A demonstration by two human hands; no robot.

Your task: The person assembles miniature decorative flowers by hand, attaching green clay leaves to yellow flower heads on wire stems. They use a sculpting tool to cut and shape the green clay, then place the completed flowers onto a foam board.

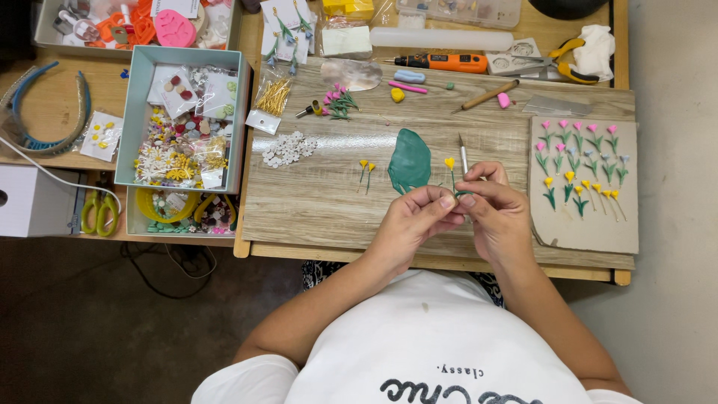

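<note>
Yellow clay flower [449, 162] on its green stem stands above the worktop [329, 194], my left hand's [413, 218] grip pinching the stem, my right hand [497, 209] clenched on a thin tool [464, 158]. Clear packets [263, 105] lie beside the teal box [134, 112].

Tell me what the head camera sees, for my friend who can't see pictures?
Two hands, the left hand and right hand, pinch a tiny yellow clay flower over a wooden board. A thin tool sticks up from the right hand; more flowers lie on a grey slab.
</note>
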